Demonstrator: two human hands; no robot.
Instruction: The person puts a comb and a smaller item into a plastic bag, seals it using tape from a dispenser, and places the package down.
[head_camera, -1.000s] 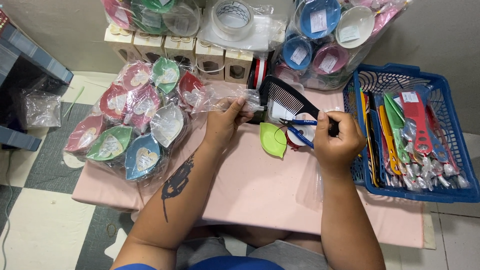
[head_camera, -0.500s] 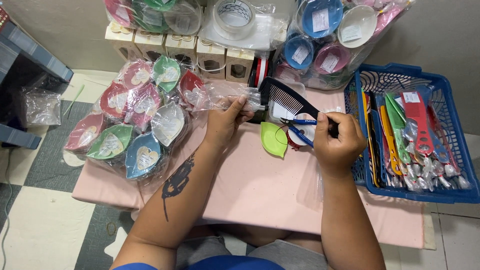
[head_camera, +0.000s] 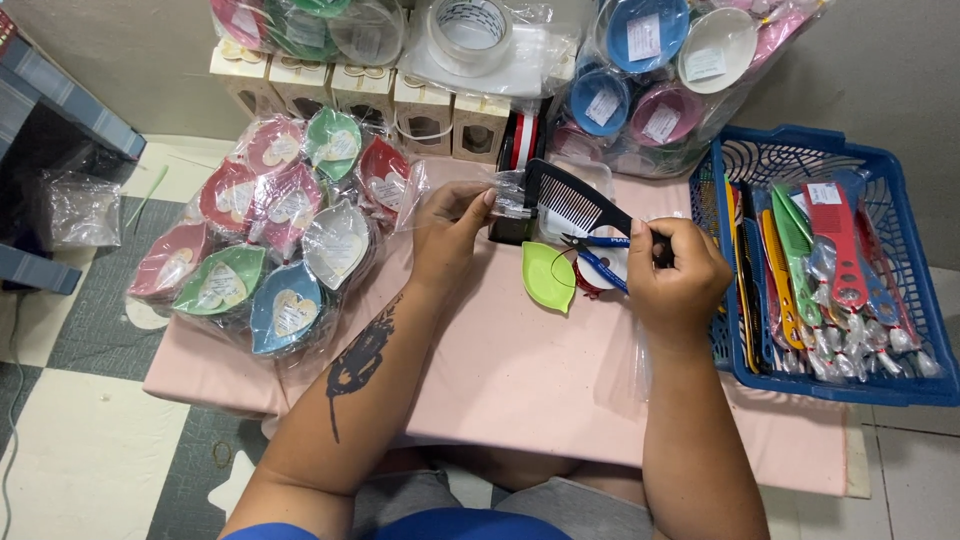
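My right hand (head_camera: 678, 276) grips the handle of a black comb (head_camera: 572, 198) whose teeth point toward me. My left hand (head_camera: 450, 232) pinches the open end of a clear plastic sleeve (head_camera: 478, 188) right at the comb's wide end. Both hands hover over a pink table (head_camera: 520, 370). Just below the comb lie a light green leaf-shaped dish (head_camera: 548, 275) and a small blue-handled cutter (head_camera: 598, 262).
A blue basket (head_camera: 905, 385) of coloured combs in sleeves stands at the right. A bag of leaf-shaped dishes (head_camera: 265, 245) lies at the left. Cream boxes (head_camera: 360, 95), a tape roll (head_camera: 470, 30) and bagged round bowls (head_camera: 650, 70) line the back.
My left hand has shifted slightly on the sleeve. The comb and my right hand stay nearly still.
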